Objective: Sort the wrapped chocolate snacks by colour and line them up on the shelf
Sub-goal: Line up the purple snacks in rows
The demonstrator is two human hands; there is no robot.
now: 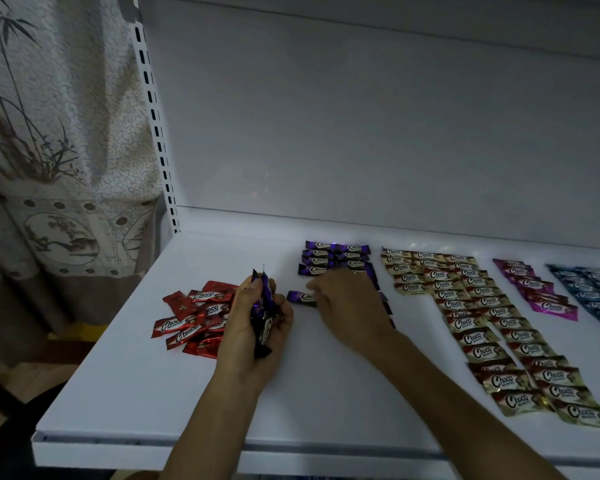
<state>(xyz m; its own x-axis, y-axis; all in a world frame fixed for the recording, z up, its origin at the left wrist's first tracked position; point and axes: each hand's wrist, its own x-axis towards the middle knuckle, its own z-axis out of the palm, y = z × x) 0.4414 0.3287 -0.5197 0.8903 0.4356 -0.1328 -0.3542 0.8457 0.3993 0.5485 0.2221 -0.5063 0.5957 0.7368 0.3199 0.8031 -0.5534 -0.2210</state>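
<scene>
patterned curtain (pixel 52 140) left | slotted upright (pixel 155 123) | white back panel (pixel 361 116) | dim light

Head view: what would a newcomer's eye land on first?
The two hands mid-shelf: the left hand grips a bunch of purple snacks upright, while the right hand reaches to a single purple snack lying below the purple rows. Next, the loose red pile at left against the neat gold rows running down the right of the white shelf.
</scene>
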